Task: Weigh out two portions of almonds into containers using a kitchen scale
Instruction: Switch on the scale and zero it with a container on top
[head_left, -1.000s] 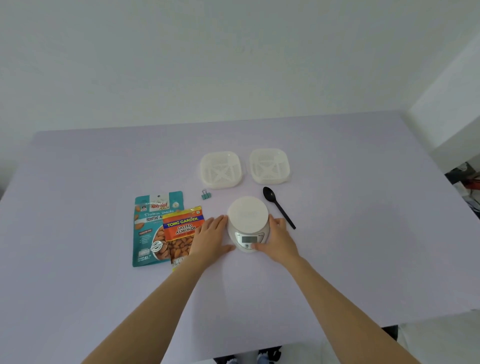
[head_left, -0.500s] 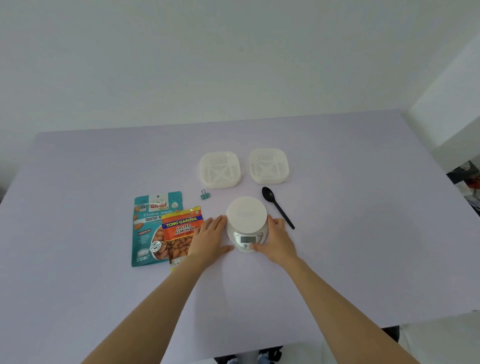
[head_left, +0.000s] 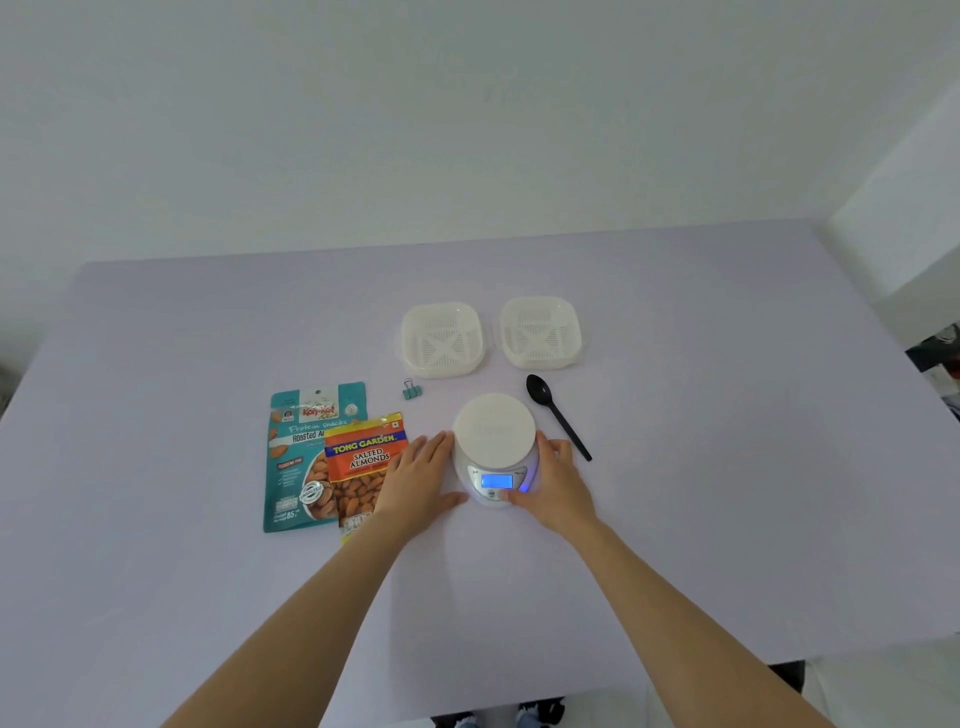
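Note:
A small white kitchen scale (head_left: 494, 431) with a round platform sits mid-table; its display (head_left: 496, 481) glows blue. My left hand (head_left: 420, 477) lies flat against the scale's left side, fingers apart. My right hand (head_left: 557, 483) cups the right side, its thumb on the front panel beside the display. Two empty white square containers (head_left: 442, 339) (head_left: 540, 332) stand side by side behind the scale. A teal almond pouch (head_left: 296, 457) lies to the left, with an orange salted-almonds packet (head_left: 363, 467) overlapping it. A black plastic spoon (head_left: 557, 415) lies right of the scale.
A small teal binder clip (head_left: 411, 389) lies between the pouch and the left container. The lilac table (head_left: 727, 467) ends near my body at the bottom, and a white wall stands behind it. Dark clutter (head_left: 940, 348) shows beyond the right edge.
The scale's display has lit up blue; it was dark before. Both hands stay at the scale's sides, barely moved.

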